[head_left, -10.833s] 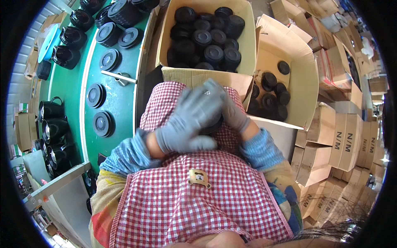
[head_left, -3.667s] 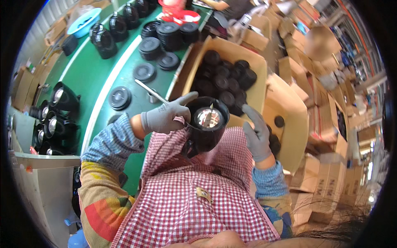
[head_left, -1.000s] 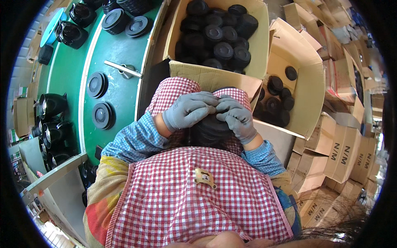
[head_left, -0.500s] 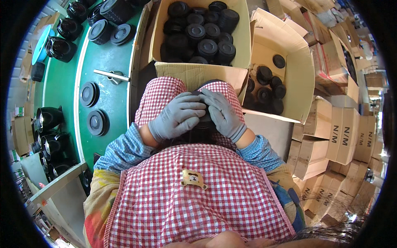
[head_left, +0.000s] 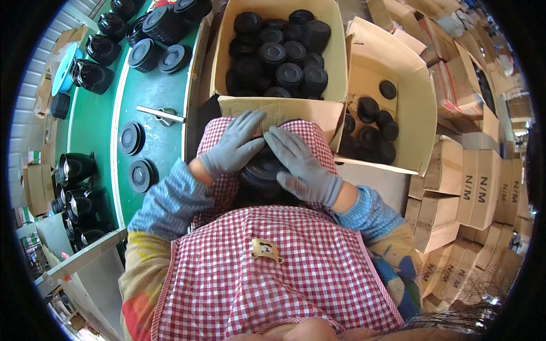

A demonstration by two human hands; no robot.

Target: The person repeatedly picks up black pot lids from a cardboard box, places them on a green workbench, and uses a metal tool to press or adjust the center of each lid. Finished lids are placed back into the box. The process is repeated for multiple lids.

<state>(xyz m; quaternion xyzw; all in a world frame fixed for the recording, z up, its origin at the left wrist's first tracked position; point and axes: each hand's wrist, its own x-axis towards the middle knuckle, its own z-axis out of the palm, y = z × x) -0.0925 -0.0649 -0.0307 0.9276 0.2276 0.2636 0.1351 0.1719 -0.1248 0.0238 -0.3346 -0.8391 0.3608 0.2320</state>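
A black round lid-like piece (head_left: 260,172) with a ringed top lies in my lap between my knees, partly covered by my hands. My left hand (head_left: 234,149), in a grey glove, is at its left edge with the fingers stretched out straight. Across its right side rests my right hand (head_left: 304,167), also gloved in grey, fingers extended and thumb spread apart. What lies under the black piece is too dark to make out.
On the green table (head_left: 153,94) at left are black discs (head_left: 132,138), a metal piece with a bar (head_left: 162,115) and glossy black pots (head_left: 91,77). Ahead, an open carton (head_left: 280,105) holds several black discs; another carton (head_left: 418,113) stands right of it. Boxes (head_left: 478,187) are stacked at right.
My left hand has straightened its fingers and moved away from the right hand, which has spread flatter. More of the black piece between them now shows.
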